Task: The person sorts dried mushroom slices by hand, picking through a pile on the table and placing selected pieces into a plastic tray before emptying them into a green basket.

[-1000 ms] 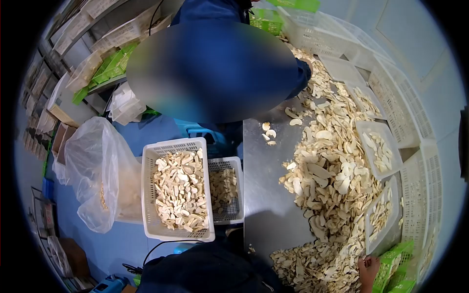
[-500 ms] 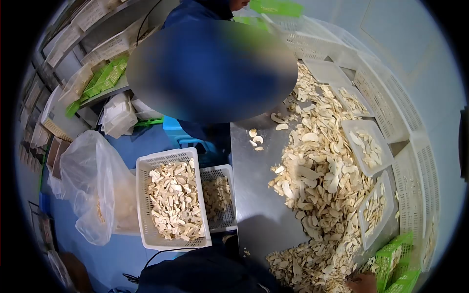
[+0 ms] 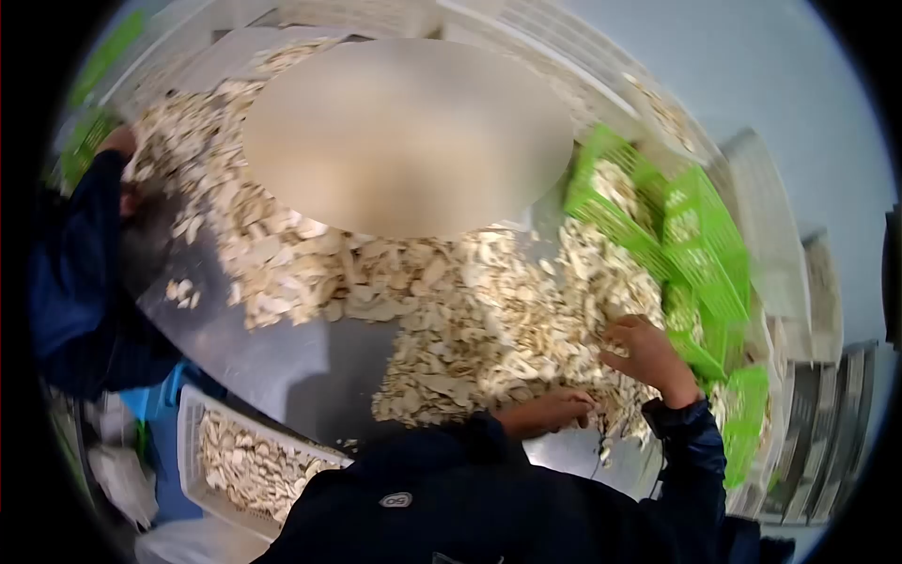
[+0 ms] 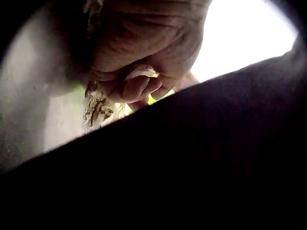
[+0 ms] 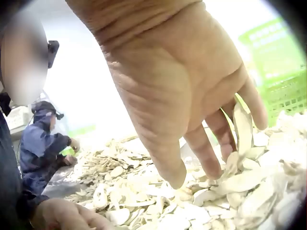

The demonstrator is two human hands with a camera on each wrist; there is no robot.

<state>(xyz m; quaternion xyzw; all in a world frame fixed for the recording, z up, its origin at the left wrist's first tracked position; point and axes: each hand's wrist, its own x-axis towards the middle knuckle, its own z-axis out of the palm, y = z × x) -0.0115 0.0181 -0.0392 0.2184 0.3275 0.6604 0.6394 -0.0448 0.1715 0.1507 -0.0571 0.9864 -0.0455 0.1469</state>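
A broad heap of pale mushroom slices (image 3: 442,310) covers much of the metal table. My left hand (image 3: 550,412) is at the near edge of the heap, low in front of my body. In the left wrist view its fingers are curled around a pale mushroom slice (image 4: 141,72), partly hidden by the fingers. To the right, my right hand (image 3: 648,357) reaches over the heap, palm down. In the right wrist view its loosely spread fingers (image 5: 204,153) point down into the slices, and one upright slice (image 5: 243,127) overlaps the fingers there.
Green baskets (image 3: 700,235) holding slices line the right side of the heap. A white crate (image 3: 193,442) of slices stands below the table's near left edge. Another person in dark blue (image 3: 80,273) works at the far left. A blurred patch covers the upper middle.
The head view has swung right, bringing both my hands and the green baskets into fuller view. One hand showed at the lower right before; now both are over the heap's near side.
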